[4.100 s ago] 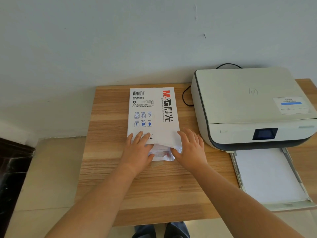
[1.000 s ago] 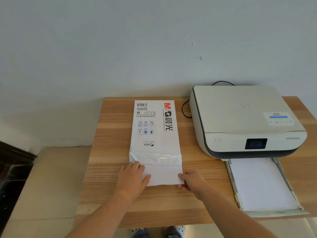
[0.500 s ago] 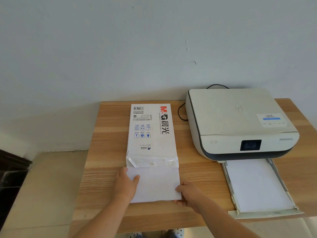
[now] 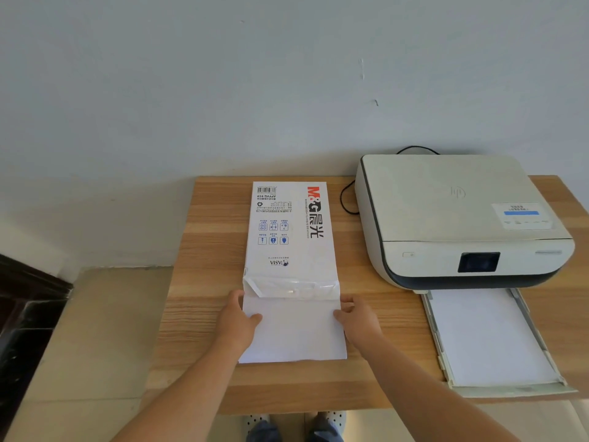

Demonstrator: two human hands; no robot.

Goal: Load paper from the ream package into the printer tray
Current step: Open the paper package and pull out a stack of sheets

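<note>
While the ream package (image 4: 291,231) lies flat on the surface (image 4: 207,237), a paper stack (image 4: 296,333) sticks half out of its near end. Left hand (image 4: 237,323) and right hand (image 4: 357,320) pinch the stack's side edges. Printer tray (image 4: 443,358) sits right, already holding paper.

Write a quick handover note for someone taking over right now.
Left hand grips the left edge of the paper stack; right hand grips the right edge.
The stack is about half out of the opened ream package on the wooden table.
The printer tray is pulled out and already holds paper.
Left: pull the stack free and lay it in the tray.
</note>
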